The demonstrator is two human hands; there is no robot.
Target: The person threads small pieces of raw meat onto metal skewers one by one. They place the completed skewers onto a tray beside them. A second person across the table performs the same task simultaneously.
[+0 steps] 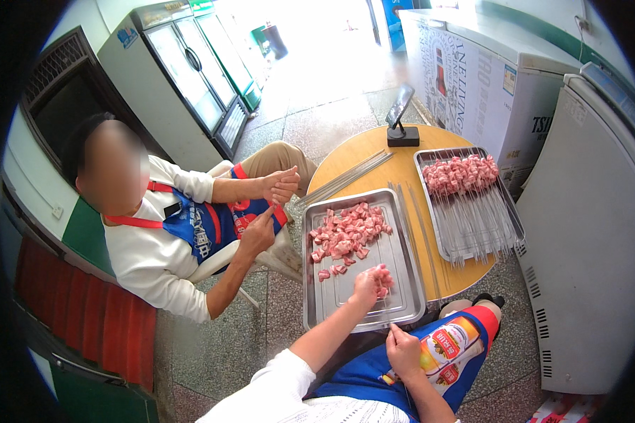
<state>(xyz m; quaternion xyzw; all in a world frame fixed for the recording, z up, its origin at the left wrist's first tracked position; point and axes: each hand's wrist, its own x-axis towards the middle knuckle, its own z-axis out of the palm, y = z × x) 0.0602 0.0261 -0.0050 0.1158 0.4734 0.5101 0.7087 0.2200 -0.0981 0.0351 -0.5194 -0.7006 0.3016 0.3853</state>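
Over the near part of a steel tray [368, 312], my left hand [368, 286] grips pink meat chunks [384, 283] at the upper end of a thin metal skewer [385, 309]. My right hand [404, 349], just beyond the tray's near rim above my apron, pinches the skewer's lower end. A loose heap of cut raw meat [349, 230] lies in the far half of this tray, with a few pieces strayed towards my left hand. Bare skewers [410, 227] lie along the tray's right side on the round wooden table [431, 264].
A second steel tray [444, 248] at the right bears many loaded meat skewers [460, 174]. More bare skewers [349, 177] lie at the back left, near a phone on a stand [402, 135]. A seated co-worker [153, 243] is at the left. A white cabinet [577, 238] stands right.
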